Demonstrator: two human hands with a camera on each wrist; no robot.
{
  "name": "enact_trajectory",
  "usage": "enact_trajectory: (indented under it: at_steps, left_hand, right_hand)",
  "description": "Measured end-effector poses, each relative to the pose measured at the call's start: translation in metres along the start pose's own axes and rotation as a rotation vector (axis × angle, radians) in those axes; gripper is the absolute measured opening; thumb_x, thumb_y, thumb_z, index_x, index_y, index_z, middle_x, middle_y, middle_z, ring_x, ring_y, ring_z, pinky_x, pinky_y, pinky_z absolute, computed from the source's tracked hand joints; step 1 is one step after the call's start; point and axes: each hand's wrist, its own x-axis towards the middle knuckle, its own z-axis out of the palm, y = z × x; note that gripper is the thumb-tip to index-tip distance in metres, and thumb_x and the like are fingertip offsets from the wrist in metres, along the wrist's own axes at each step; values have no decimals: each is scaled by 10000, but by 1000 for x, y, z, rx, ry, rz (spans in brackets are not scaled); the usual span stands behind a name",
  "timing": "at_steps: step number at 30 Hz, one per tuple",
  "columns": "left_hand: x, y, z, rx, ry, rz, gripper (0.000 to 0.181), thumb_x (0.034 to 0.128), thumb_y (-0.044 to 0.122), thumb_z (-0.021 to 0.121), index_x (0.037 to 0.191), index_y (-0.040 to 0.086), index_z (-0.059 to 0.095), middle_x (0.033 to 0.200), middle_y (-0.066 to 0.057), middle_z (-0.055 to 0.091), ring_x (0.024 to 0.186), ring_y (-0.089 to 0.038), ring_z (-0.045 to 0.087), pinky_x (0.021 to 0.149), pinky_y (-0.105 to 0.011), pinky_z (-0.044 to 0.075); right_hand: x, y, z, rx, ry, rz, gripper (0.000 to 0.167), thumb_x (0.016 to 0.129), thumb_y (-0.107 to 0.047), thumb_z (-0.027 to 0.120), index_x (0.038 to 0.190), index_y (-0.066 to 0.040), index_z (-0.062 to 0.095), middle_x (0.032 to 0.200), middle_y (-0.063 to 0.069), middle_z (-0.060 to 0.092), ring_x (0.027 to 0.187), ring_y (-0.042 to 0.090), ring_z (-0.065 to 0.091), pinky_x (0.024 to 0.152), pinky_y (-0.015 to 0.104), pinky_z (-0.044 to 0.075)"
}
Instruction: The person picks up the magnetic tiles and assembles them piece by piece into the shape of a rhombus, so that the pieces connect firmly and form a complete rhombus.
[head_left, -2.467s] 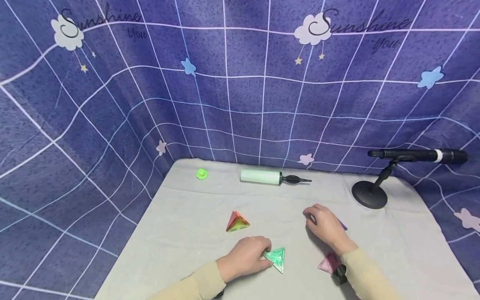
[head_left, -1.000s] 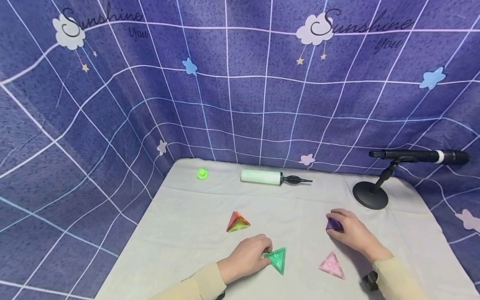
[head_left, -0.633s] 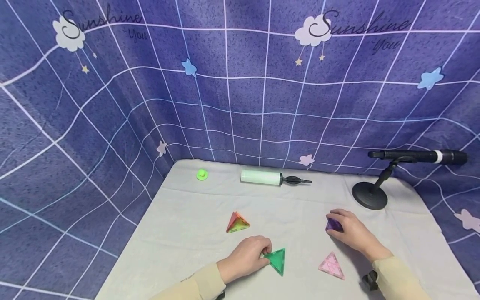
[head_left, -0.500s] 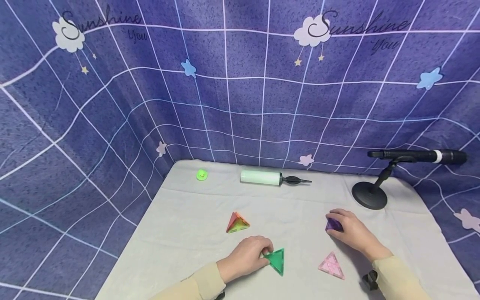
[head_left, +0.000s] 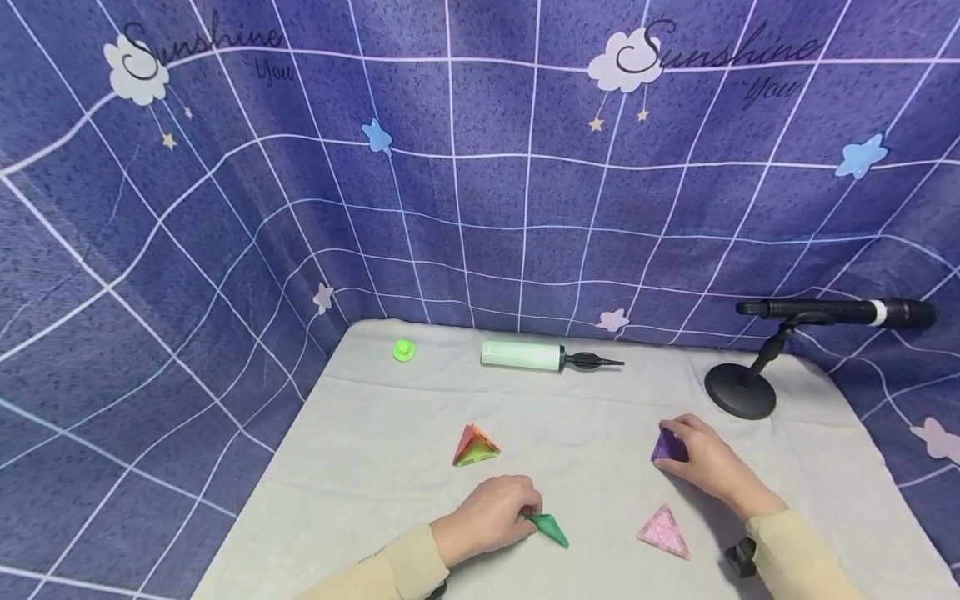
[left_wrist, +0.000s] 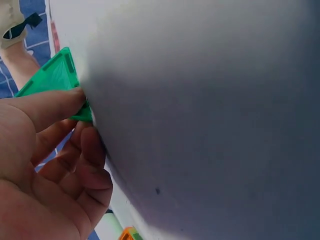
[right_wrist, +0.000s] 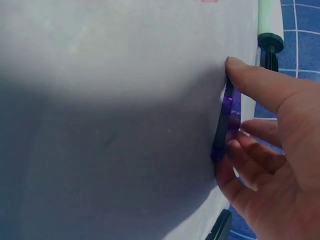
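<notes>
In the head view the left hand (head_left: pixel 491 518) pinches a green triangular tile (head_left: pixel 551 529) by one corner, the tile tilted up from the cloth. The left wrist view shows the thumb against the green tile (left_wrist: pixel 55 77), the other fingers behind it. The right hand (head_left: pixel 707 462) grips a purple triangular tile (head_left: pixel 669 447) at the right. Seen from the right wrist, thumb and fingertips hold the purple tile (right_wrist: pixel 227 115) near its ends. A pink triangular tile (head_left: pixel 664 532) lies flat between the hands, nearer the front.
A small red, orange and yellow-green shape (head_left: pixel 476 447) made of triangles stands left of centre. Behind are a green rubber duck (head_left: pixel 403 350), a pale green hand pump (head_left: pixel 522 354) and a black stand (head_left: pixel 740 390) bearing a black tube. A patterned purple curtain (head_left: pixel 480 192) surrounds the cloth.
The right hand has moved from nearer the centre to the right and taken hold of the purple tile. The green tile in the left hand has turned from face-on to steeply tilted.
</notes>
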Motion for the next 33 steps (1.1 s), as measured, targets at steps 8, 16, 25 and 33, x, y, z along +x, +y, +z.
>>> enact_trajectory:
  at_steps: [8, 16, 25, 33]
  left_hand:
    - [0, 1, -4, 112, 3, 116, 207, 833, 151, 790, 762, 251, 623, 724, 172, 445, 616, 11, 388, 566, -151, 332]
    - [0, -4, -2, 138, -14, 210, 274, 854, 136, 767, 748, 242, 538, 716, 155, 404, 614, 7, 354, 567, -155, 318]
    - [-1, -5, -2, 118, -21, 214, 287, 878, 141, 762, 740, 238, 529, 705, 151, 396, 611, 5, 339, 561, -150, 308]
    - [1, -5, -2, 106, -7, 182, 302, 916, 178, 748, 733, 230, 513, 690, 136, 394, 599, -10, 328, 546, -164, 294]
  right_hand:
    - [2, -1, -4, 24, -24, 35, 676, 764, -218, 933, 1249, 155, 644, 1114, 206, 630, 1013, 358, 638, 921, 561, 506]
    - [3, -1, -3, 29, -31, 32, 679, 752, -239, 943, 1236, 142, 659, 1092, 181, 636, 986, 321, 633, 905, 547, 508]
    - [5, -5, 2, 31, -19, 12, 672, 757, -257, 941, 1234, 129, 666, 1081, 167, 636, 970, 300, 635, 893, 533, 513]
    - [8, -16, 6, 33, -20, -3, 669, 757, -252, 939, 1240, 122, 665, 1085, 164, 632, 963, 287, 631, 893, 525, 518]
